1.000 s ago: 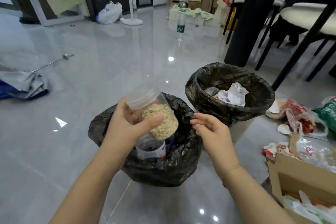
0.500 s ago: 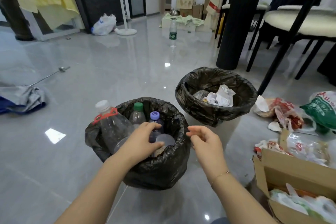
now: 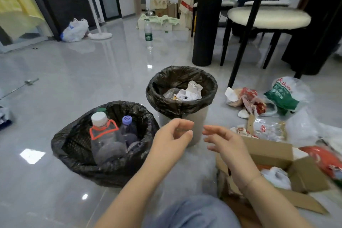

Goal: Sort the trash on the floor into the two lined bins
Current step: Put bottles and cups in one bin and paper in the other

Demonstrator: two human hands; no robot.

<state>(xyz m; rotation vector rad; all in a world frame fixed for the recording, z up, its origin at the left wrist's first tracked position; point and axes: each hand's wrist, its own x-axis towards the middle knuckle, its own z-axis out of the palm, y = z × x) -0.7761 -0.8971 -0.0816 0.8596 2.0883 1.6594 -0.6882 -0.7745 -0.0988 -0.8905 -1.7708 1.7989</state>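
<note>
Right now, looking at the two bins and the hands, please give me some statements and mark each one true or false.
1. The left hand holds a bottle. False: it holds nothing, its fingers loosely curled.
2. The nearer bin contains plastic bottles, one with a purple cap. True.
3. The farther bin contains crumpled paper. True.
4. The right hand grips the cardboard box. False: it hangs above the box, holding nothing.
5. The green-labelled water bottle lies on its side. False: it stands upright on the floor, far behind the bins.
</note>
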